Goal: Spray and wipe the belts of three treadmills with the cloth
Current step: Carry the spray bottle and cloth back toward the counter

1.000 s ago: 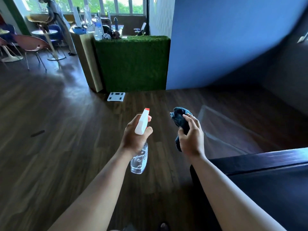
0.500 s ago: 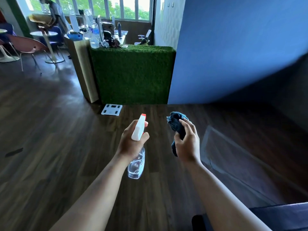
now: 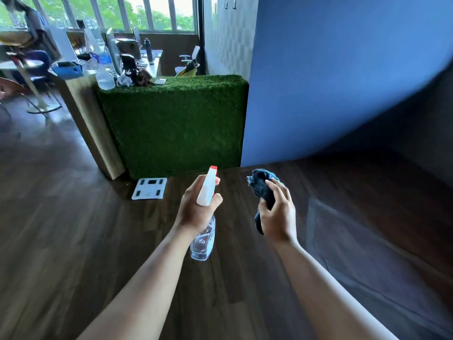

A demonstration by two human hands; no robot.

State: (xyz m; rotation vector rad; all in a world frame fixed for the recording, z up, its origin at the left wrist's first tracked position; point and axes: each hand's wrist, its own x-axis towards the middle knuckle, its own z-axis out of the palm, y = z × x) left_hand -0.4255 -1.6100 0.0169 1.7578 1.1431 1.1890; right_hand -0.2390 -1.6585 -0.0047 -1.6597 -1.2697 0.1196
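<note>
Daylight from the windows at the top left, blown out near white, gives us a pale sheen on the wooden floor, while the corner under the blue wall at the right sinks into deep shadow. We see the wide lens bend that wall's lower edge into a curve, and the chairs at the left edge smear with blur; the left hand on the spray bottle and the right hand on the cloth read fairly sharp.
</note>
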